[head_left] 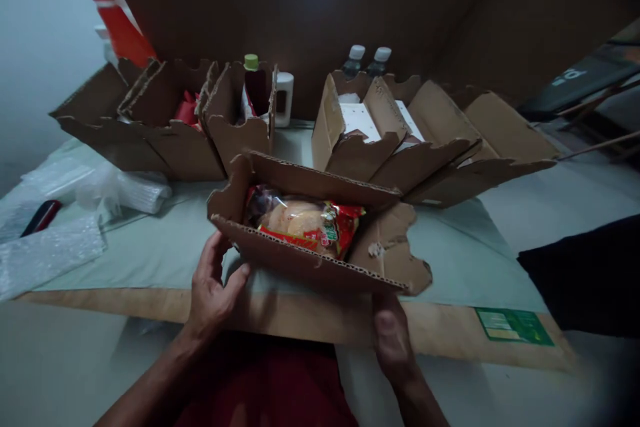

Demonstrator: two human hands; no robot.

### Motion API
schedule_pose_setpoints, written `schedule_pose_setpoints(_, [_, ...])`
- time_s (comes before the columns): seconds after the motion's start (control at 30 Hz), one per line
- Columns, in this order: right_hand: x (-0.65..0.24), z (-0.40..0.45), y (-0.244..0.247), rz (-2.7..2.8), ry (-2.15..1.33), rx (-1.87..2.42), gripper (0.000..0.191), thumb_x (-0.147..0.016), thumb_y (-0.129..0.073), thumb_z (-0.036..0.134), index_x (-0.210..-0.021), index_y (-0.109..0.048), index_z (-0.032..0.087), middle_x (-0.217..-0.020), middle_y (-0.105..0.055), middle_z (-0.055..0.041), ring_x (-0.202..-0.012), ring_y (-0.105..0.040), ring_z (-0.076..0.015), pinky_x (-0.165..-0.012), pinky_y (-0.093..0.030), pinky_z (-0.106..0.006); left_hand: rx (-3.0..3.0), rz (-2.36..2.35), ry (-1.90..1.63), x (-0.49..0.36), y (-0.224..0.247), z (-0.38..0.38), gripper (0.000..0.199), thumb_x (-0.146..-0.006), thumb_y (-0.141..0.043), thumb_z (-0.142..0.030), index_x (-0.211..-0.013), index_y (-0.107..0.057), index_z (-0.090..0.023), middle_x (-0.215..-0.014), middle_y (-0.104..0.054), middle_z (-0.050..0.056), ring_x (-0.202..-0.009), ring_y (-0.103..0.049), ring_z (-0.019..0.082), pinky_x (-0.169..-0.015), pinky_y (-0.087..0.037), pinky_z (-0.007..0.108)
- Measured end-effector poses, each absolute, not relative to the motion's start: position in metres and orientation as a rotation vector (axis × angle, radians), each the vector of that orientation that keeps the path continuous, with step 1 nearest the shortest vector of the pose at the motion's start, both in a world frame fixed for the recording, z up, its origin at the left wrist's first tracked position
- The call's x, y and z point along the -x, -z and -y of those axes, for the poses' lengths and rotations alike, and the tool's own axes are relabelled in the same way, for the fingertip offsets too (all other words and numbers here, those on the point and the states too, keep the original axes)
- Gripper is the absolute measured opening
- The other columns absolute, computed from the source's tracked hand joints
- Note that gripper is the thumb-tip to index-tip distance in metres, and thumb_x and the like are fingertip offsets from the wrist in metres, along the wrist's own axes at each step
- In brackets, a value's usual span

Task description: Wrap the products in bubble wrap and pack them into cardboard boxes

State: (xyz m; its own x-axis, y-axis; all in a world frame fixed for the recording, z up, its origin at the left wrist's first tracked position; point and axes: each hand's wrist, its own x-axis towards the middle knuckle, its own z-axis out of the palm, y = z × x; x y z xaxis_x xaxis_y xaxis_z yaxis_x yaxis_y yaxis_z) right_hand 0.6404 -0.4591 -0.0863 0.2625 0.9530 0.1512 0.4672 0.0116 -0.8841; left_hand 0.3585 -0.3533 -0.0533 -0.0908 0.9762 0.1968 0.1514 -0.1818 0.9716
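An open-topped cardboard box sits at an angle near the table's front edge, its right end nearest me. Inside lies a red and clear plastic snack packet with round, pale biscuit-like pieces showing. My left hand is at the box's left front corner, fingers against its end and thumb in front of its long side. At the right front corner, my right hand supports the box from below; its thumb shows and its other fingers are mostly hidden beneath the cardboard.
Several cardboard bins stand behind, including a left one with a red packet and a right one with white items. Bottles rise at the back. Bubble wrap covers the table's left side. A dark-clothed limb is at right.
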Motion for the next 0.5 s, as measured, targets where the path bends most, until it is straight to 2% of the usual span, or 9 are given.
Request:
schedule_pose_setpoints(0.1, [-0.637, 0.413, 0.068, 1.372, -0.741, 1.483, 0.07, -0.096, -0.04, 0.073, -0.14, -0.061, 0.023, -0.131, -0.07, -0.0152, -0.13, -0.062, -0.0343, -0.108, -0.051, -0.048, -1.368, -1.37, -1.409, -0.338, 0.062, 0.372, 0.059, -0.087, -0.073, -0.036, -0.141, -0.051, -0.026, -0.141, -0.06, 0.01, -0.125, -0.063, 0.026, -0.111, -0.051, 0.043])
schedule_pose_setpoints(0.2, [-0.63, 0.389, 0.058, 1.411, -0.788, 1.488, 0.067, -0.088, -0.059, 0.071, -0.133, -0.064, 0.021, -0.132, -0.07, -0.0153, -0.129, -0.062, -0.0342, -0.108, -0.05, -0.048, -1.374, -1.439, -1.287, -0.326, 0.067, 0.372, 0.063, -0.086, -0.073, -0.037, -0.143, -0.049, -0.025, -0.143, -0.059, 0.011, -0.124, -0.064, 0.027, -0.109, -0.052, 0.043])
schedule_pose_setpoints(0.27, [-0.625, 0.385, 0.057, 1.407, -0.809, 1.569, 0.056, -0.085, -0.066, 0.065, -0.12, -0.069, 0.021, -0.123, -0.074, -0.0149, -0.119, -0.067, -0.0338, -0.099, -0.055, -0.046, -1.395, -1.466, -1.175, -0.325, 0.068, 0.365, 0.057, -0.086, -0.072, -0.037, -0.138, -0.054, -0.022, -0.138, -0.062, 0.011, -0.124, -0.064, 0.028, -0.108, -0.052, 0.044])
schedule_pose_setpoints(0.37, [-0.622, 0.382, 0.059, 1.397, -0.818, 1.66, 0.045, -0.085, -0.067, 0.059, -0.106, -0.071, 0.02, -0.11, -0.078, -0.0143, -0.104, -0.072, -0.0331, -0.085, -0.059, -0.044, -1.389, -1.455, -1.129, -0.33, 0.064, 0.351, 0.049, -0.088, -0.067, -0.038, -0.133, -0.057, -0.02, -0.13, -0.066, 0.011, -0.119, -0.066, 0.028, -0.101, -0.056, 0.041])
schedule_pose_setpoints(0.5, [-0.627, 0.367, 0.057, 1.36, -0.725, 1.681, 0.05, -0.085, -0.067, 0.057, -0.116, -0.067, 0.018, -0.111, -0.077, -0.0149, -0.101, -0.072, -0.0311, -0.084, -0.059, -0.043, -1.423, -1.374, -1.122, -0.344, 0.058, 0.322, 0.048, -0.09, -0.063, -0.033, -0.135, -0.056, -0.02, -0.13, -0.066, 0.011, -0.113, -0.068, 0.025, -0.093, -0.059, 0.039])
